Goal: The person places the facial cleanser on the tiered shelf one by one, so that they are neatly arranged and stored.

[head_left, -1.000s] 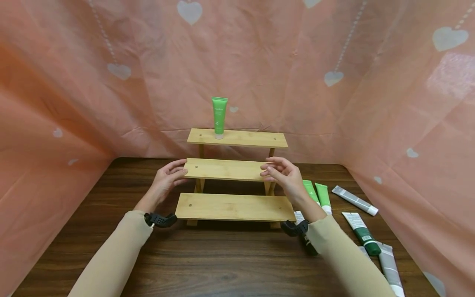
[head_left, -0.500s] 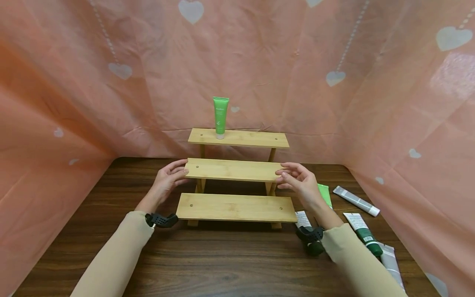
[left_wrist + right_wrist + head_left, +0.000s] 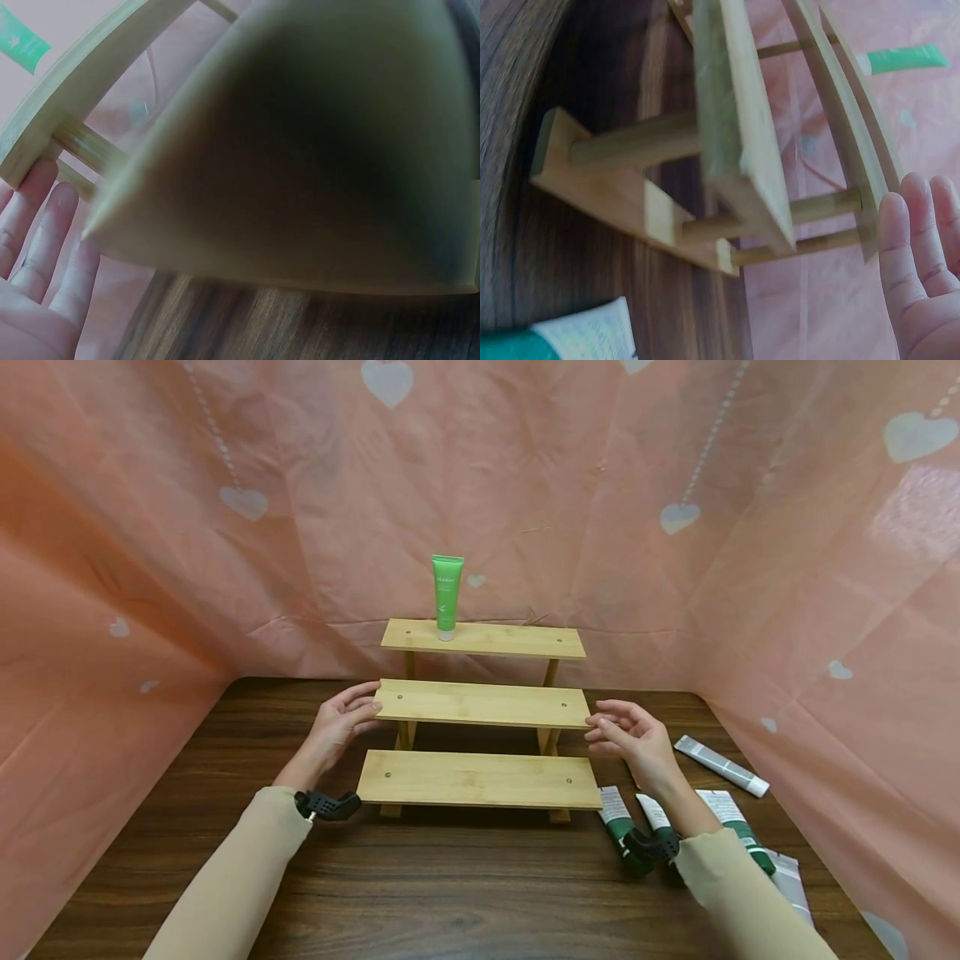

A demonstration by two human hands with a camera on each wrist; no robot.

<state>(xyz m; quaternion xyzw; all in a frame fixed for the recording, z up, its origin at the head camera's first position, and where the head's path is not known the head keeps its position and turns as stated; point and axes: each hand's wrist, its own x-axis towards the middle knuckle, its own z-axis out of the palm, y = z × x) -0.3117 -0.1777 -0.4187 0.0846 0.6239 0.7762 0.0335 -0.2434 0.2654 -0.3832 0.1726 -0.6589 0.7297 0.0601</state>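
A three-tier wooden rack [image 3: 480, 781] stands on the table, and a green squeeze tube [image 3: 447, 597] stands upright on its top shelf, cap down. My left hand [image 3: 333, 722] touches the left end of the middle shelf [image 3: 480, 703]. In the left wrist view, the fingers [image 3: 46, 232] reach out straight along the shelf end; the thumb is out of that view. My right hand [image 3: 637, 745] is beside the right end of the same shelf, holding nothing. The right wrist view shows its fingers [image 3: 922, 240] extended next to the rack.
Right of the rack lie a green-and-white tube [image 3: 624, 831], another partly under the right wrist [image 3: 655, 814], and a third [image 3: 738, 827]. A grey tube [image 3: 722, 766] lies farther back; another grey tube [image 3: 791, 885] is nearer. A pink curtain [image 3: 525, 485] encloses the wooden table [image 3: 450, 893].
My right hand has slid rightward along the middle shelf to just past its right end, uncovering the shelf's right screw. The left hand has stayed at the left end.
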